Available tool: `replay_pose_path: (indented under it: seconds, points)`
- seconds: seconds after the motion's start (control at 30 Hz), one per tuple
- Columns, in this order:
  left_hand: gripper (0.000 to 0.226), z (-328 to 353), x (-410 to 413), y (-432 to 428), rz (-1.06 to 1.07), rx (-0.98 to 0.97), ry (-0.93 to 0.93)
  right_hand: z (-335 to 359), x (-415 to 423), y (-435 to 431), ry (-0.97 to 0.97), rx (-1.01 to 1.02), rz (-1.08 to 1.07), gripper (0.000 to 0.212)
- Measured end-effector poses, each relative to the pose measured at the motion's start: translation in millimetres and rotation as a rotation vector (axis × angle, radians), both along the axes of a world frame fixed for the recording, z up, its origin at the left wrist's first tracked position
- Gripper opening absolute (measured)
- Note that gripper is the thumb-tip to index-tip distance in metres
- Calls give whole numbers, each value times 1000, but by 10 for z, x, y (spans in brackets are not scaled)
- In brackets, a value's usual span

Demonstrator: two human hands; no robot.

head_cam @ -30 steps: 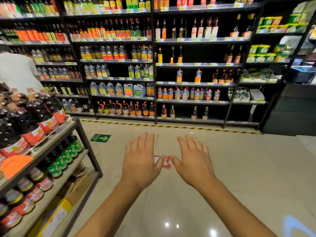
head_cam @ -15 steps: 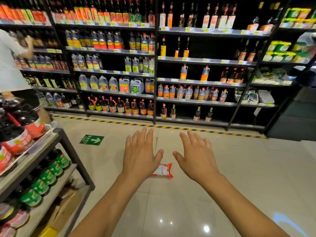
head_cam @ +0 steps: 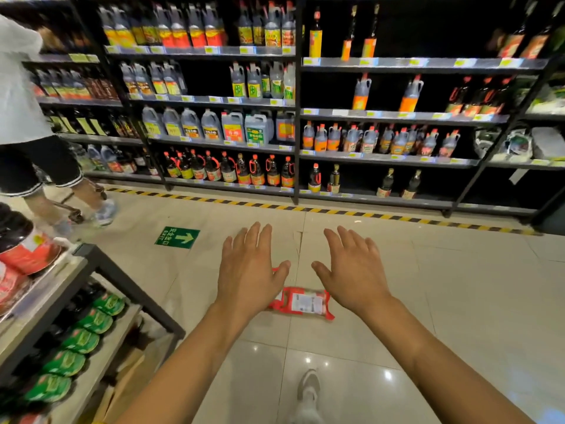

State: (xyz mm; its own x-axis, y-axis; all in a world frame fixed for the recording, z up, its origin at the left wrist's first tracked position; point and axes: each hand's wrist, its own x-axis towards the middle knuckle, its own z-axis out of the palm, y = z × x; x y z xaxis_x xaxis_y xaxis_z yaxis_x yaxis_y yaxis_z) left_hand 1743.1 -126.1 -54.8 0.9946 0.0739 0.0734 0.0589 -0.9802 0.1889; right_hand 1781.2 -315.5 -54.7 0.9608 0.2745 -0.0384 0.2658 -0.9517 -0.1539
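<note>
A red and white food packet [head_cam: 301, 302] lies flat on the glossy tile floor [head_cam: 458, 301] of a shop aisle. My left hand [head_cam: 249, 270] is stretched out above its left end, fingers straight and spread, holding nothing. To the right of the packet my right hand [head_cam: 354, 270] reaches forward the same way, palm down and empty. Part of the packet's left edge is hidden behind my left hand.
A low shelf rack [head_cam: 101, 264] with dark bottles and green-lidded jars stands close on my left. Tall shelves [head_cam: 295, 154] of sauce bottles line the far side behind a yellow-black floor stripe. Another person [head_cam: 27, 117] walks at far left. My shoe [head_cam: 308, 390] shows below.
I have moved closer to the packet; it now sits lower and larger in view, between my wrists. My hands have spread apart a little. The person at left has stepped further into view.
</note>
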Motion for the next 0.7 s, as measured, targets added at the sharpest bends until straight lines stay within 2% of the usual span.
replay_pose_path:
  seconds: [0.2,0.37,0.47,0.67,0.7]
  points:
    - [78,-323,1174,250,56,11,156,-475,1223,367,133,19,32,71]
    - [79,-515,1885,264,37,34,127,-694,1941,462,127,-30,51,73]
    - [79,-828,2349,344,49,35,188,-945,2400,466,169,-54,44,72]
    - [75,-1765,3129,572,70,-11,305,-1745,3124,433,263,-117,7,72]
    - [75,-2206,3342,646,79,-11,343,-2137,3306,473,310,-150,7,72]
